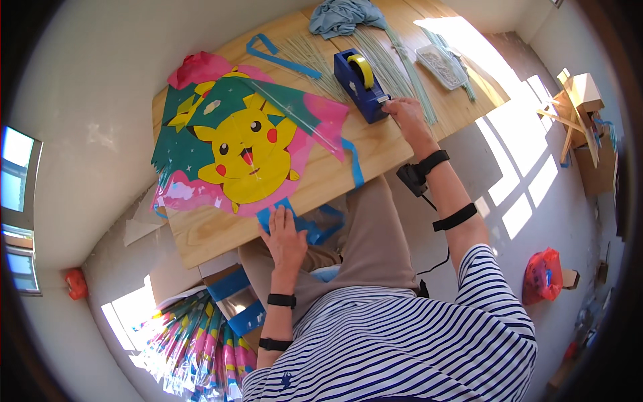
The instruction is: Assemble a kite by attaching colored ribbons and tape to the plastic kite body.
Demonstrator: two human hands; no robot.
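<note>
A kite [249, 164] of thin pink and green film, printed with a yellow cartoon creature, lies spread on the wooden table. My left hand [287, 236] rests with its fingers out flat on a blue ribbon [266, 218] at the kite's lower edge. The ribbon's loose length hangs below the table edge. At the cutting end of a dark blue tape dispenser [365, 94] my right hand [410, 119] pinches the end of the tape. A yellow-cored roll of tape [362, 71] sits in the dispenser.
Thin pale green sticks [383, 59] lie at the back beside a crumpled blue cloth [345, 17]. A clear plastic box [442, 66] of small parts stands right of them. Folded kites [194, 345] are piled low at my left. A red bag [542, 276] sits on the floor at right.
</note>
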